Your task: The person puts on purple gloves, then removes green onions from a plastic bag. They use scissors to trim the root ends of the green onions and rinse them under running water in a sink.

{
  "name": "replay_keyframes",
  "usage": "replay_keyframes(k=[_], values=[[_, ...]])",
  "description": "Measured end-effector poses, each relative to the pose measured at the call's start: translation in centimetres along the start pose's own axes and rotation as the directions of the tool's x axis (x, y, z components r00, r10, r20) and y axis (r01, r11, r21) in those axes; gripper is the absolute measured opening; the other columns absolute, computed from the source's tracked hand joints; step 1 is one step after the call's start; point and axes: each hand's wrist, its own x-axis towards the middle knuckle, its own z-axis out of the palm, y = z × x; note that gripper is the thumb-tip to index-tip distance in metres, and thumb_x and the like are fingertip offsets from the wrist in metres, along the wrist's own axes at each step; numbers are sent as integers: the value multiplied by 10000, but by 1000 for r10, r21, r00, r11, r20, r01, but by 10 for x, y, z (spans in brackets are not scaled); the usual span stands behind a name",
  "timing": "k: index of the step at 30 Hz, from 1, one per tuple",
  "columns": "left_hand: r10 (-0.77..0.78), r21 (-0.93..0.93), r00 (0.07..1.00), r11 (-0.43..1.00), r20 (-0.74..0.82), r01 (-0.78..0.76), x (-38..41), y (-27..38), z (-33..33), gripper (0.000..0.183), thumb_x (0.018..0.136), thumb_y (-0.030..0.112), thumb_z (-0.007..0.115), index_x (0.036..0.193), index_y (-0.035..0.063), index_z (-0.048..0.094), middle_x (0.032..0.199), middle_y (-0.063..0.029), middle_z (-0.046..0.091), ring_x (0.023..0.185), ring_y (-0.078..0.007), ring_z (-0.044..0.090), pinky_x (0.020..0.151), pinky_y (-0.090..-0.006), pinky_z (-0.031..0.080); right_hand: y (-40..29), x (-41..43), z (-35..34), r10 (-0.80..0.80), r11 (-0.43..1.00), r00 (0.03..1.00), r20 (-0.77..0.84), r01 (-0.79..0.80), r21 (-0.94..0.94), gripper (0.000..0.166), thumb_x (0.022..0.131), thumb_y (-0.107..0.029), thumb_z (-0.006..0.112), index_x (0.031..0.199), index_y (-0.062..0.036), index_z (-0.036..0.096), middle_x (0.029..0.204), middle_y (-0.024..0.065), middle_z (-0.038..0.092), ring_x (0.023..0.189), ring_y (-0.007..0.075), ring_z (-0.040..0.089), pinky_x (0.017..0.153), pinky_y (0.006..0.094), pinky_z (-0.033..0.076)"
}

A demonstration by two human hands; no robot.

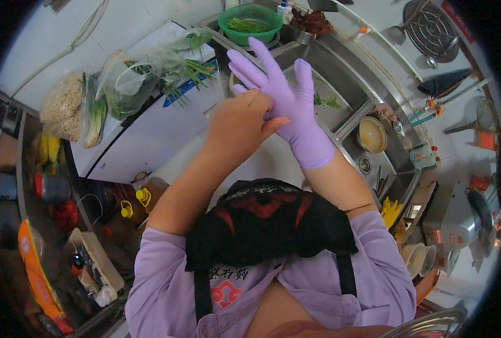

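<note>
My bare left hand [242, 122] reaches across to my right hand [280, 93]. Its thumb and curled fingers pinch the thin purple glove [314, 148] near the palm. That glove covers my right hand from the fingertips to just past the wrist. The gloved fingers are spread apart and hold nothing. Both hands are raised in front of my black apron [271, 224]. Behind the gloved hand lies a stainless steel sink [339, 72] with some green sprigs [328, 101] in its basin.
A white chest freezer [149, 135] at the left bears bagged green vegetables [127, 84] and a bag of pale beans or nuts [62, 101]. A green basket [250, 25] of greens stands by the sink. At the right is a round bowl [372, 134]; oil bottles [138, 203] stand lower left.
</note>
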Motion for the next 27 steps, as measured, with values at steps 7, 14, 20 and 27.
replay_keyframes(k=[7,14,20,27], values=[[106,-71,986,993,129,-97,-11,-4,2,189,813,188,578,738,39,489,719,-146,523,687,-360,517,588,-428,399,7,-13,12,75,971,997,5,-72,-226,828,831,-646,240,1433,-87,137,1474,114,183,1337,283,224,1081,396,169],[209,-208,978,956,-15,-207,-23,19,-9,162,769,161,598,722,55,485,702,-115,526,647,-322,535,561,-419,418,-3,-21,29,275,888,944,179,-179,-423,869,821,-694,189,1428,-73,161,1482,112,154,1347,243,197,1087,337,112],[374,-1,919,926,-121,-377,-32,23,0,139,743,108,626,709,55,501,697,-102,514,638,-306,531,550,-398,410,2,-18,32,193,924,963,187,-115,-365,908,800,-734,173,1428,-79,175,1485,97,164,1361,214,155,1082,359,63],[-74,-33,987,997,-142,70,-17,11,-41,155,796,185,613,801,53,533,744,-108,537,685,-300,549,575,-393,429,13,-11,29,14,965,985,174,32,-259,840,833,-668,246,1435,-94,132,1486,88,153,1350,252,196,1080,403,138]])
